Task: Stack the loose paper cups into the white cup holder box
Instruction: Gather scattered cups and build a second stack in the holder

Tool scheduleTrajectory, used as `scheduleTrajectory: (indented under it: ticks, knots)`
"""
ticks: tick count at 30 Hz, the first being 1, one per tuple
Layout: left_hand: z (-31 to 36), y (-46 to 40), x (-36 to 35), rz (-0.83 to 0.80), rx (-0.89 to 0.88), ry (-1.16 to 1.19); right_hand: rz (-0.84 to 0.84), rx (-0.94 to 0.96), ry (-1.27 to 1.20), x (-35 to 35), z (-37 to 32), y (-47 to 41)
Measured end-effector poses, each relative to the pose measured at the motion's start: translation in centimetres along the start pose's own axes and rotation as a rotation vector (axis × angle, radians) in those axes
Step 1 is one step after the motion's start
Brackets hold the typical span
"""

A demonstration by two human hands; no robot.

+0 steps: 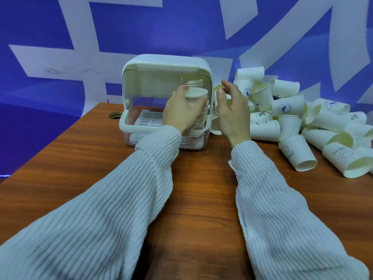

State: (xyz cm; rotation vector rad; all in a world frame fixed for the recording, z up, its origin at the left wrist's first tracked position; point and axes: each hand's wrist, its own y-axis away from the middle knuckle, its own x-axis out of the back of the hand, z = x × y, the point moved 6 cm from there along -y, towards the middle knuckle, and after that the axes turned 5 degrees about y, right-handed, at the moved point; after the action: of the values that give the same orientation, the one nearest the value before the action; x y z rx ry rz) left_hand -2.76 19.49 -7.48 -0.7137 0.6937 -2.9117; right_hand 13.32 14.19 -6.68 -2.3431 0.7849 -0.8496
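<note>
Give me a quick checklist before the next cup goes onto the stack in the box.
1. White plastic cup holder box lid open: ok.
2. Left hand grips the stack of white paper cups: ok.
3. Right hand holding a cup to add: not ok, it holds nothing.
4. Pile of loose white paper cups close to the right hand: ok.
5. Stack seated upright on the box tray: cannot tell, the left hand hides it.
</note>
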Motion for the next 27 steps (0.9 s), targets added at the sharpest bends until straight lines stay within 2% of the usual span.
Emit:
scheduleTrajectory:
  ticks: [7, 9, 11, 13, 16, 19, 21, 24, 25, 27]
  knots:
    - [0.9, 0.9, -0.3, -0.038, -0.018, -0.286, 0.045, -0.085, 0.041, 2.3, 1.6, 0.6]
    - [2.5, 2.4, -0.2, 0.097, -0.147, -0.241, 0.066, -0.107, 0.152, 4.4, 2.6, 1.4]
    - [4.6, 5.0, -0.3, 0.243, -0.358, -0.077, 0.107, -0.140, 0.344, 7.2, 4.1, 2.6]
    - [6.0, 7.8, -1.9, 0.275, -0.508, 0.055, 0.095, -0.200, 0.579, 9.6, 6.1, 4.1]
    - [6.5, 11.2, -5.4, 0.135, -0.497, 0.210, -0.036, -0.337, 0.813, 11.3, 9.0, 6.2]
    - [4.8, 12.9, -8.2, -0.095, -0.342, 0.238, -0.242, -0.520, 0.853, 11.3, 11.1, 7.2]
    - [3.9, 13.0, -8.8, -0.188, -0.224, 0.286, -0.301, -0.597, 0.735, 11.8, 11.0, 7.0]
    - [3.0, 13.0, -9.0, -0.233, -0.030, 0.431, -0.262, -0.535, 0.170, 12.1, 8.3, 6.5]
    - [2.7, 13.1, -9.5, -0.303, 0.064, 0.539, -0.291, -0.505, -0.004, 11.5, 6.9, 6.8]
    - [2.2, 13.7, -10.4, -0.409, 0.250, 0.790, -0.396, -0.433, -0.149, 9.9, 4.7, 7.6]
